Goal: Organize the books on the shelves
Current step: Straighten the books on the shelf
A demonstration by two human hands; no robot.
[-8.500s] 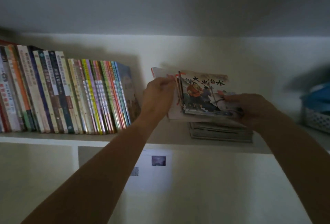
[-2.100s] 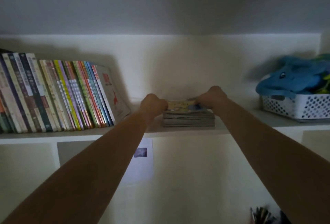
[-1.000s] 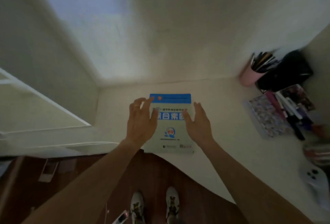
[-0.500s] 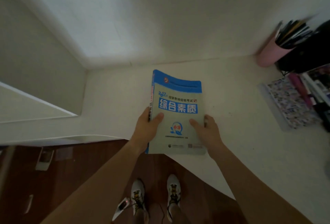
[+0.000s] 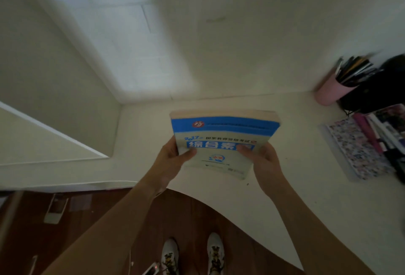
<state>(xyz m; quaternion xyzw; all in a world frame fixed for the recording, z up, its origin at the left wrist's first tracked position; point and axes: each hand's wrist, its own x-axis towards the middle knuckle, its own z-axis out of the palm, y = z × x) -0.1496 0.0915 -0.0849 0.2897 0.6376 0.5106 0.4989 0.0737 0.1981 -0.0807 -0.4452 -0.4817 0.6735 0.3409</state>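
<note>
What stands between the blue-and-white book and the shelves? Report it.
Cannot be judged: the shelves are out of view. The left hand and right hand grip the blue-and-white book above the white desk. Nothing lies on it, and the pink pen cup stands well to its right.

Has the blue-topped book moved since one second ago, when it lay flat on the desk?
Yes. The blue-topped book is lifted off the white desk, gripped by left hand and right hand.

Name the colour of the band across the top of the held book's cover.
Blue, on the book; head view.
</note>
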